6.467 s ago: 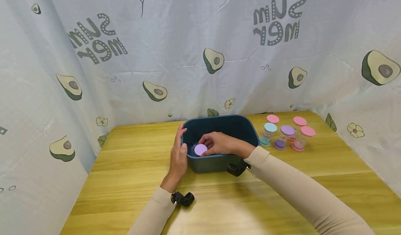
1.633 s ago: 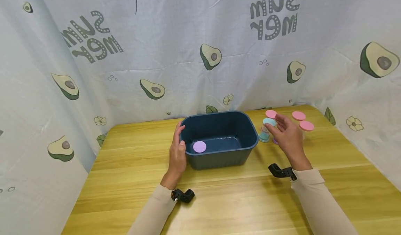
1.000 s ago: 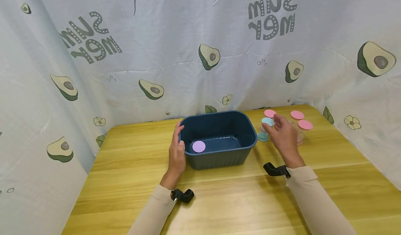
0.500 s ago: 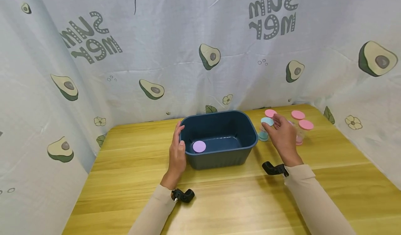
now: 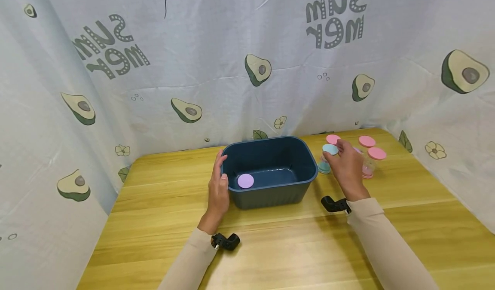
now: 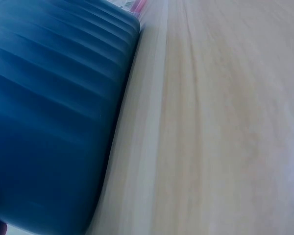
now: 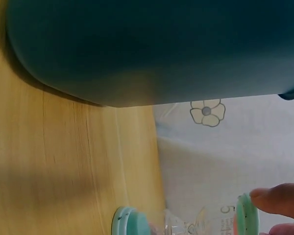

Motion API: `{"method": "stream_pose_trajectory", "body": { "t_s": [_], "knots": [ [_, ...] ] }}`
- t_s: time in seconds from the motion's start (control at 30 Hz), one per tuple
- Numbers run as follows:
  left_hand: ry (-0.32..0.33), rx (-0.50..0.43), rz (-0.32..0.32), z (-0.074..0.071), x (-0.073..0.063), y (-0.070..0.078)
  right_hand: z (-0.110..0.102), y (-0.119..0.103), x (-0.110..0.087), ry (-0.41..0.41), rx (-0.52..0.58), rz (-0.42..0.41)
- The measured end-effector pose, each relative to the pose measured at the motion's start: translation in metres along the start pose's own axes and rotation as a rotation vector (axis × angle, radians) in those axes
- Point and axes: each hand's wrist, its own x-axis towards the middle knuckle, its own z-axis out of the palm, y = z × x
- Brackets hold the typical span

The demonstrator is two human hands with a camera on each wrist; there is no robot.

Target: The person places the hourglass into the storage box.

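My left hand (image 5: 219,193) rests against the left end of a dark blue plastic bin (image 5: 270,199), fingers straight along its wall and thumb at the rim. Inside the bin, at the front left corner, stands a sand timer with a purple cap (image 5: 245,181). To the right of the bin, my right hand (image 5: 348,169) pinches the top cap of a light blue sand timer (image 5: 330,149). This timer is upright; the right wrist view shows the thumb on the cap's edge and a printed 5 on the clear body.
Several pink-capped sand timers, such as the front right one (image 5: 377,153), stand behind and right of my right hand. Another purple timer is mostly hidden by that hand. A patterned curtain (image 5: 216,75) hangs behind the wooden table (image 5: 162,212).
My right hand has let go of the purple timer in the bin and moved right to the light blue timer, where its fingers have closed on the cap. The left hand stays put.
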Motion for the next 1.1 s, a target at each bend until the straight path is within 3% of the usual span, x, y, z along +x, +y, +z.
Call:
{"method": "stream_pose_trajectory", "body": {
  "t_s": [0.43, 1.1],
  "knots": [
    [-0.008, -0.009, -0.004, -0.0001, -0.0002, -0.0003, 0.0023, -0.0068, 0.0042, 0.015, -0.065, 0.046],
    [-0.008, 0.001, -0.011, -0.0007, -0.0002, 0.0002, 0.0069, 0.0004, 0.0038, -0.025, -0.086, 0.002]
  ]
}}
